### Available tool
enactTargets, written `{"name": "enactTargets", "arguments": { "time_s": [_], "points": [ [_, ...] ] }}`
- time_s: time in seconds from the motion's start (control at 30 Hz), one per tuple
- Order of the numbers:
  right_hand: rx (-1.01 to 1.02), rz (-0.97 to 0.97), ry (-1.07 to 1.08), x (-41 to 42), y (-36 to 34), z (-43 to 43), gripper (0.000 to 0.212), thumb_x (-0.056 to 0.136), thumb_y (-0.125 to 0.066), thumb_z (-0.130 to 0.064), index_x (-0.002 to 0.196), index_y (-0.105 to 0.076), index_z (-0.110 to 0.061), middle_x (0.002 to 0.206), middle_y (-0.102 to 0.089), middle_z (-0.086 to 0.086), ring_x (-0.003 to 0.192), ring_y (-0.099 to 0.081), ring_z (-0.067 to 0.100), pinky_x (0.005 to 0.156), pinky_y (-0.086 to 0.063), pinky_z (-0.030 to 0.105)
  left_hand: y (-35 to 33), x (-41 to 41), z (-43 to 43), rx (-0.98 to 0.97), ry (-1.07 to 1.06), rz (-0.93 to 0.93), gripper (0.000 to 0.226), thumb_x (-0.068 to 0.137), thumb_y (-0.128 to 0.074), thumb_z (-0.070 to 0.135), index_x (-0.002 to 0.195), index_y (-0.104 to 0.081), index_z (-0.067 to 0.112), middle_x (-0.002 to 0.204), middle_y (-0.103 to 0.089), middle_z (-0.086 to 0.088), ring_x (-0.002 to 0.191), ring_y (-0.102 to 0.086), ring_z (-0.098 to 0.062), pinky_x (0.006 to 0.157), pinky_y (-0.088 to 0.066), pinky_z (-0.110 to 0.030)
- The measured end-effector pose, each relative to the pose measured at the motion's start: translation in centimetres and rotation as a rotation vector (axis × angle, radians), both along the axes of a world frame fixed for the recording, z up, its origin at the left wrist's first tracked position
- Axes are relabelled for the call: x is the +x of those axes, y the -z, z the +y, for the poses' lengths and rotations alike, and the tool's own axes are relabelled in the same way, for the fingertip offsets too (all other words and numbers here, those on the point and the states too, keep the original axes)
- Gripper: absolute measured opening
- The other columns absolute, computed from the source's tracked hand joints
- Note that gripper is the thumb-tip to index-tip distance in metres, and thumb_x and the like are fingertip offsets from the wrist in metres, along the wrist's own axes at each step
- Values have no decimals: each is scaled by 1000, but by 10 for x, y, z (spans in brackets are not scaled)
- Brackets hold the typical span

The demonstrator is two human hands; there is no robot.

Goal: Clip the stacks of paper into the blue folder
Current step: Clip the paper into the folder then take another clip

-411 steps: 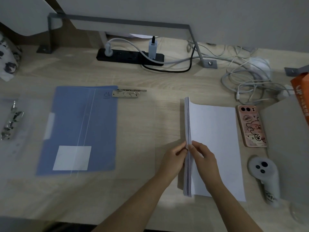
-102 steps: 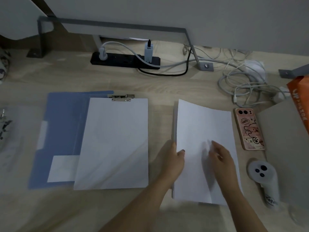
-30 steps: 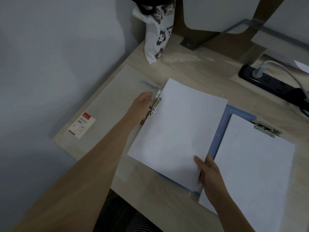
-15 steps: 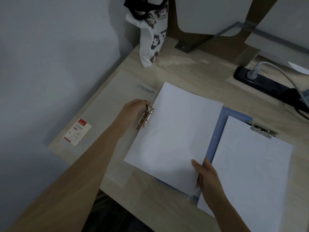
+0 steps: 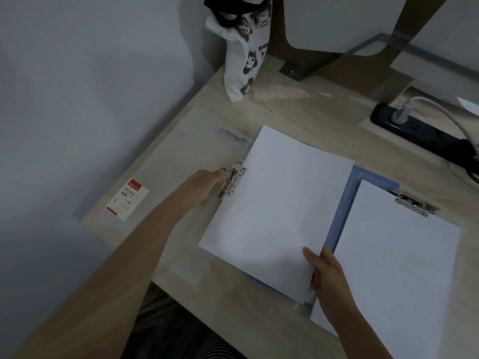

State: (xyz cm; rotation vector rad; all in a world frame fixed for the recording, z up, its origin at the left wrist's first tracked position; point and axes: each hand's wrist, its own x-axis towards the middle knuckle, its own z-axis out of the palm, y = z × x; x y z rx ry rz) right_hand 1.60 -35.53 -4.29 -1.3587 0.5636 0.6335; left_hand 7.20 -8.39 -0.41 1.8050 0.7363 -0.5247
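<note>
Left hand curls its fingers round the silver clip and holds it at the left edge of the paper stack. Right hand pinches the near right corner of that same stack, with the thumb on top and the fingers hidden under it. This stack sits over the left half of the blue folder, which lies open on the desk. Only a blue strip shows in the middle. A second stack lies on the right half, with a second clip on its far edge. A bag with cartoon faces stands at the back. A black power strip lies far right.
</note>
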Motion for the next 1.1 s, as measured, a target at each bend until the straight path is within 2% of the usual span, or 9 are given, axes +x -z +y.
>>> {"name": "enactTargets", "arguments": {
  "time_s": [0.1, 0.23, 0.37, 0.57, 0.7, 0.87, 0.93, 1.03, 1.1],
  "points": [
    [-9, 1, -5, 0, 2, 0, 22, 92, -48, -12, 103, -60, -27, 97, -69, -4, 88, -63, 20, 65, -51, 29, 4, -1, 3, 15, 1, 74, 41, 92, -40, 49, 90, -55, 11, 91, -50, -8, 85, -47, -20, 77, -41, -31],
    [-9, -1, -28, 0, 5, -2, 23, 91, -49, -12, 104, -61, -27, 82, -75, -13, 73, -70, 7, 56, -55, 19, 6, 0, 8, -30, 13, 104, 40, 88, -45, 53, 71, -50, 18, 73, -48, 0, 67, -45, -14, 81, -41, -29],
    [-7, 9, -24, 0, 6, -3, 25, 91, -50, -11, 111, -60, -22, 91, -73, -5, 77, -69, 13, 56, -54, 17, 4, -2, 13, -156, 46, 100, 39, 82, -51, 58, 93, -47, 20, 93, -43, -4, 88, -38, -17, 85, -36, -26],
    [-8, 11, -6, 1, 6, -2, 26, 91, -50, -10, 114, -59, -17, 98, -69, 0, 85, -65, 18, 56, -55, 17, 1, -6, 11, -173, 57, 102, 37, 84, -49, 57, 96, -61, 24, 98, -55, 1, 93, -50, -13, 90, -41, -26],
    [-17, 8, -8, 0, 7, -2, 23, 91, -50, -9, 105, -63, -23, 90, -72, -5, 78, -68, 14, 55, -54, 18, 0, -9, 10, -162, 37, 152, 38, 83, -46, 62, 93, -62, 29, 94, -62, 6, 87, -59, -9, 72, -47, -23],
    [-26, 2, -16, -1, 8, -3, 23, 91, -50, -10, 99, -64, -26, 84, -74, -8, 74, -69, 11, 55, -54, 18, 7, -19, 11, -166, -13, 117, 46, 84, -58, 47, 113, -65, 13, 112, -69, -3, 105, -64, -18, 89, -48, -29],
    [-32, -2, -16, -1, 6, -2, 22, 91, -50, -11, 100, -63, -26, 87, -73, -7, 78, -68, 12, 55, -54, 17, 9, -22, 9, -151, -27, 65, 35, 87, -59, 36, 109, -67, 10, 107, -71, -6, 97, -66, -13, 89, -48, -24],
    [-31, -6, -15, -2, 7, -2, 22, 91, -50, -11, 101, -63, -26, 89, -72, -7, 79, -67, 14, 55, -54, 18, 14, -25, 3, -106, -21, -52, 18, 91, -56, 21, 102, -66, 11, 83, -68, 2, 59, -62, 8, 59, -45, -5],
    [-33, -6, -12, -1, 6, -2, 22, 91, -49, -11, 101, -63, -26, 89, -72, -6, 79, -67, 15, 54, -53, 18, 18, -27, 1, -79, -37, -91, 14, 90, -57, 17, 100, -64, 11, 83, -67, 2, 64, -64, 1, 70, -48, -14]
  ]
}}
